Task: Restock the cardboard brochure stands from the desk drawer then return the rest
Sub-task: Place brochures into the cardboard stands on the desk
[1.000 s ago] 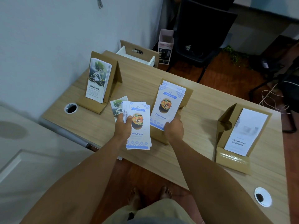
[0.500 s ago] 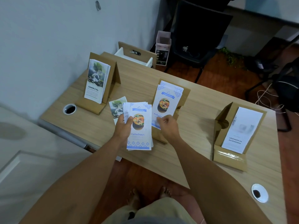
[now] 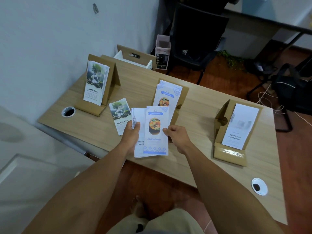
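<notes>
My left hand [image 3: 130, 137] grips a fanned stack of brochures [image 3: 140, 119] over the desk's front edge. The top food brochure [image 3: 157, 130] sits shifted to the right, and my right hand [image 3: 176, 135] pinches its right edge. Right behind it, the middle cardboard stand [image 3: 183, 97] holds food brochures [image 3: 168, 93]. The left stand [image 3: 112, 88] holds tree brochures [image 3: 95, 85]. The right stand [image 3: 226, 151] holds white brochures [image 3: 239, 125]. One loose tree brochure [image 3: 119, 114] lies on the desk beside my left hand. The open desk drawer [image 3: 135, 59] shows at the far end.
The wooden desk [image 3: 194, 157] has a cable hole [image 3: 68, 111] at the left and another [image 3: 259, 186] at the front right. Beyond the desk stand a black chair [image 3: 194, 39] and a small pink bin [image 3: 163, 48]. Cables lie on the floor at the right.
My right hand left the food brochures in the middle stand and came back to the stack. The top food brochure now sits pulled to the right of the rest.
</notes>
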